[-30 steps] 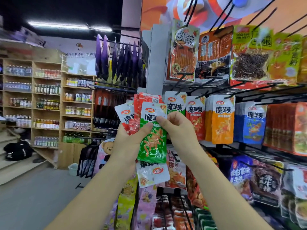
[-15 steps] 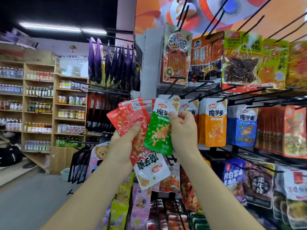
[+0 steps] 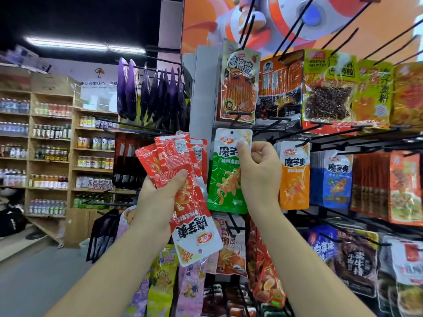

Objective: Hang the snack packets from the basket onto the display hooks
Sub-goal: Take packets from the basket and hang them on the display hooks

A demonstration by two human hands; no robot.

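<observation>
My left hand grips a fan of several red snack packets, one of them hanging upside down below the fist. My right hand pinches the white top of a green snack packet and holds it upright against the display rack, its punched hole just under a black display hook. I cannot tell whether the hole is on a hook. Orange packets and blue packets of the same brand hang to the right. The basket is out of view.
Rows of black hooks stick out toward me from the rack, with larger snack bags above and more packets below. Purple bags hang at the rack's left end. Wooden shelves of bottles stand across the grey aisle floor to the left.
My right hand drew the green packet out of the bunch and carried it right and up to the rack. My left hand tilted the red packets away to the left.
</observation>
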